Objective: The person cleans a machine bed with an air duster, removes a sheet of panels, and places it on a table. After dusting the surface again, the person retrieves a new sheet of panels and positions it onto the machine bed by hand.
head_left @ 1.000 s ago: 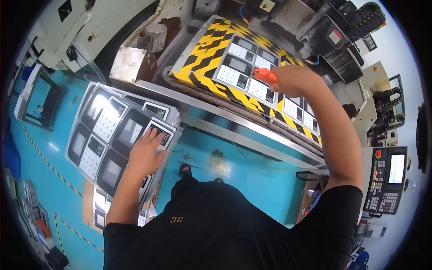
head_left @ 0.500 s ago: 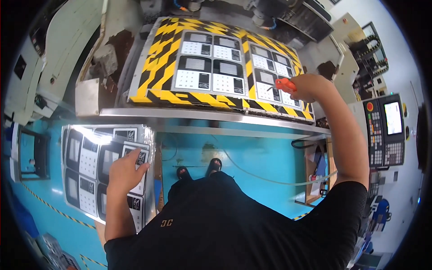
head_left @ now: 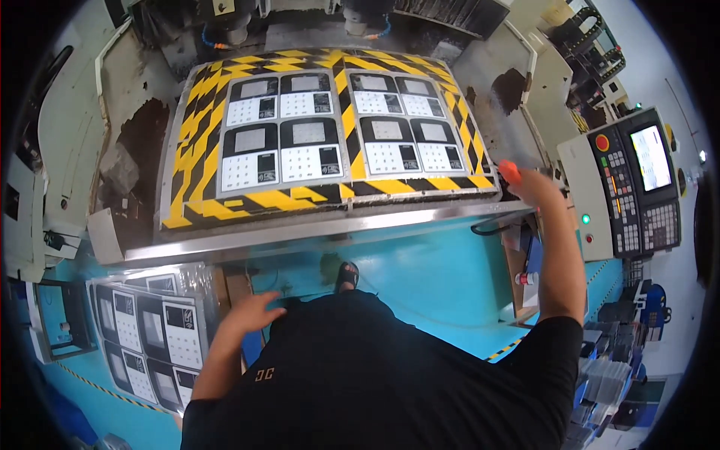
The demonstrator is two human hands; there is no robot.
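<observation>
L hand (head_left: 252,313) loose, nr printed sheets (head_left: 154,328) | R hand (head_left: 532,187) gripping orange tool (head_left: 510,172), rt of striped bed (head_left: 266,201)

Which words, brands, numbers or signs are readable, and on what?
Flat black and white rectangular panels: print too small to read.
Stacked glossy black and white sheets: too small to read.
Grey and black rectangular control panel: lettering too small to read.
Black cloth shirt: small gold emblem, not quoted.
</observation>
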